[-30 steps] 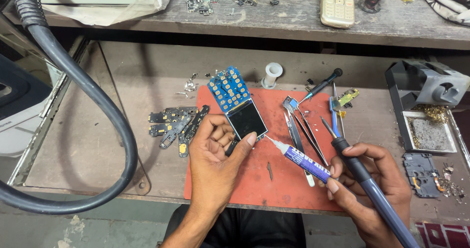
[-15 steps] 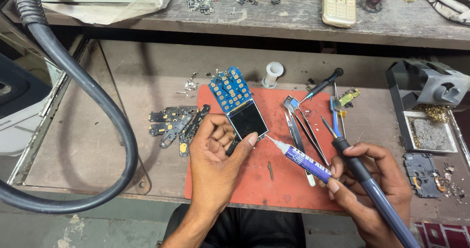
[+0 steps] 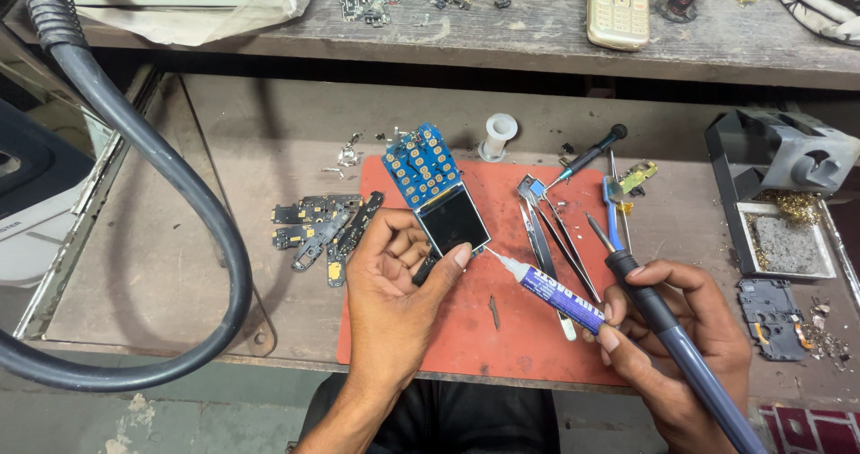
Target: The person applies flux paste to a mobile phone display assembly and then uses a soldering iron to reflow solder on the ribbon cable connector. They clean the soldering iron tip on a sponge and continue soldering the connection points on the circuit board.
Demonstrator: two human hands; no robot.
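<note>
Fingers (image 3: 403, 248) of my left hand (image 3: 390, 297) are gripping the phone board (image 3: 436, 190); my right hand (image 3: 672, 328) is clutching a glue tube (image 3: 551, 293) and soldering iron (image 3: 663, 324) above the tabletop (image 3: 224, 239).

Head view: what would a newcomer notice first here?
At the centre, the left hand holds a blue phone board with a dark screen over the red mat. The right hand grips both a soldering iron and a syringe whose nozzle points at the board. A thick grey hose curves along the left.
</note>
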